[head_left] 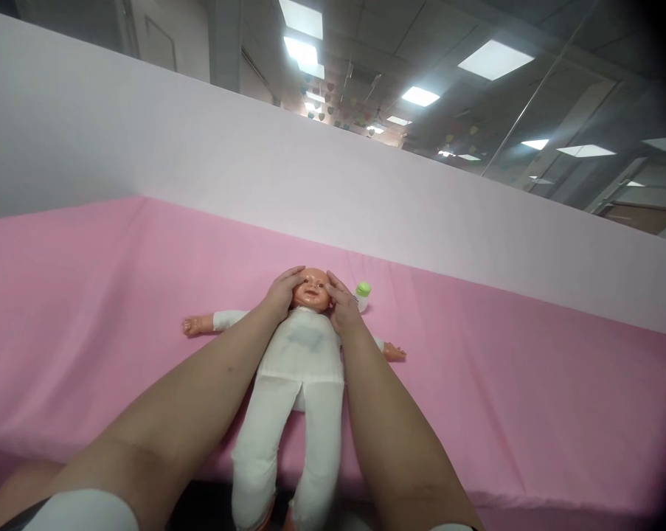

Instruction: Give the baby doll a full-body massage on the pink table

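Note:
A baby doll [302,346] in a white cloth body lies on its back, its arms stretched out sideways and its legs toward me. My left hand [284,292] cups the left side of the doll's head [312,291], fingers along the temple. On the other side, my right hand [342,304] is laid against the cheek and temple, with its fingertips near the eye. Between them the two hands hold the head; the palms are hidden. Just right of my right hand stands a small bottle with a green cap [363,289].
Pink cloth [532,398] covers the surface under the doll, with some creases. A white wall panel [333,184] rises behind it. Above the panel, a glass pane [532,96] shows ceiling lights. The doll's feet reach over the near edge.

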Motion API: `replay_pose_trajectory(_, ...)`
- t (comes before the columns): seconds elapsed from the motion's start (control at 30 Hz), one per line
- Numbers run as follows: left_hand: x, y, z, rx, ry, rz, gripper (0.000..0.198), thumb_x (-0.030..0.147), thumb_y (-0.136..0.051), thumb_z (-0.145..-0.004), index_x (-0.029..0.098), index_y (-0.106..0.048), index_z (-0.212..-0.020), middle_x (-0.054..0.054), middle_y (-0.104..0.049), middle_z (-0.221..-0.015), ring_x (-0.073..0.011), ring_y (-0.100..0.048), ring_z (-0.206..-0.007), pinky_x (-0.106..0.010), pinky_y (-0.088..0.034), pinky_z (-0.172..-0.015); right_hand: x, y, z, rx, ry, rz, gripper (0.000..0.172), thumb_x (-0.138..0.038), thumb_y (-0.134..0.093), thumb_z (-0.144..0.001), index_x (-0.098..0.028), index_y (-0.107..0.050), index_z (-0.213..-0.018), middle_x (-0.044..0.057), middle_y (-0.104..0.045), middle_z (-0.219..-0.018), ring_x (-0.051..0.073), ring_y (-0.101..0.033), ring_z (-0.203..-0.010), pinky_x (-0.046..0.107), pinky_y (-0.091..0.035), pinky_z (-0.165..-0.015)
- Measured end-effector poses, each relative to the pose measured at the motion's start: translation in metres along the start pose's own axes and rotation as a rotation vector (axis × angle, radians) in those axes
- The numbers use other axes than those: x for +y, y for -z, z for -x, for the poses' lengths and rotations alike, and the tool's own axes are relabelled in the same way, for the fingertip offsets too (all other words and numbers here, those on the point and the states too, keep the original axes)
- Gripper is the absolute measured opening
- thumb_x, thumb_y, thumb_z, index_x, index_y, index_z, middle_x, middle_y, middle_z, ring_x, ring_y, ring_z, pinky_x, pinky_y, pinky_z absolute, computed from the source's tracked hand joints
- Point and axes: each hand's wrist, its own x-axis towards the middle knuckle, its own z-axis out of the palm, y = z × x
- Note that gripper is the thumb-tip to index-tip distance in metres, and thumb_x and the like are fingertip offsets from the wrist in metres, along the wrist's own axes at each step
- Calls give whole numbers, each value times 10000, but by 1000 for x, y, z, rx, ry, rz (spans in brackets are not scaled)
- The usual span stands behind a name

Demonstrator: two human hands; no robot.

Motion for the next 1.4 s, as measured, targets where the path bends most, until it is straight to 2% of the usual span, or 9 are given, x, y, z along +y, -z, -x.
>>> replay_pose_trajectory(0.23,-1,0,1,-45,-67,-61,625,340,-837,-661,172,-675,-1241,-119,-717,-1141,-265,-694,-993,-407,-545,-945,7,-1,-4,3,43,64,846,-393,-826,-709,-213,-482,-1461,99,-633,-1377,242,-668,-1163,422,-545,-1030)
replay_pose_trajectory(0.4,-8,1,-6,3,-162,-248,558,408,-840,-682,213,-691,-1182,-91,-699,-1154,-264,-673,-1044,-391,-526,-965,10,-7,-11,64,61,225,743,-442,-821,-696,-254,-546,-1359,75,-656,-1306,242,-697,-1066,412,-572,-961)
replay_pose_trajectory(0.57,-12,4,-12,51,-144,-259,498,389,-851,-683,215,-721,-1131,-91,-730,-1108,-283,-683,-1035,-397,-530,-958,11,-12,-17,189,105,346,576,-455,-820,-683,-241,-609,-1175,57,-711,-1112,224,-708,-918,364,-596,-829)
replay_pose_trajectory(0.63,-13,4,-14,65,-133,-246,487,372,-849,-684,209,-728,-1126,-97,-739,-1105,-290,-688,-1040,-398,-531,-960,13,-12,-19,206,111,347,566,-467,-828,-677,-238,-602,-1143,50,-719,-1063,218,-708,-884,357,-595,-804)
replay_pose_trajectory(0.8,-13,2,-16,82,-90,-189,499,341,-845,-681,200,-745,-1148,-112,-752,-1121,-295,-699,-1065,-417,-526,-995,17,-7,-23,163,111,312,543,-524,-789,-719,-235,-591,-1134,26,-736,-1017,219,-713,-909,375,-592,-828)
replay_pose_trajectory(1.07,-4,5,-10,84,17,-28,461,244,-762,-712,164,-743,-1165,-146,-738,-1195,-286,-708,-1071,-416,-567,-963,20,1,-21,108,127,197,534,-525,-717,-792,-208,-619,-1211,65,-738,-1148,227,-702,-1043,412,-592,-911)
replay_pose_trajectory(1.2,-4,7,-9,91,36,7,482,244,-763,-719,171,-724,-1193,-150,-738,-1187,-287,-730,-1010,-428,-583,-926,14,7,-17,29,16,34,599,-392,-788,-746,-246,-611,-1299,67,-718,-1241,244,-711,-1052,459,-589,-951)
replay_pose_trajectory(1.3,-4,8,-8,100,37,10,485,241,-764,-721,172,-718,-1199,-153,-742,-1171,-287,-737,-970,-435,-593,-896,7,12,-13,-34,-91,-15,676,-307,-808,-723,-269,-584,-1360,66,-695,-1305,253,-714,-1067,475,-584,-974)
replay_pose_trajectory(1.4,-3,8,-7,98,39,3,490,258,-781,-715,178,-717,-1194,-151,-745,-1154,-294,-733,-969,-444,-593,-885,4,14,-9,-56,-120,-31,730,-285,-813,-717,-271,-558,-1400,66,-671,-1351,259,-704,-1106,479,-575,-998)
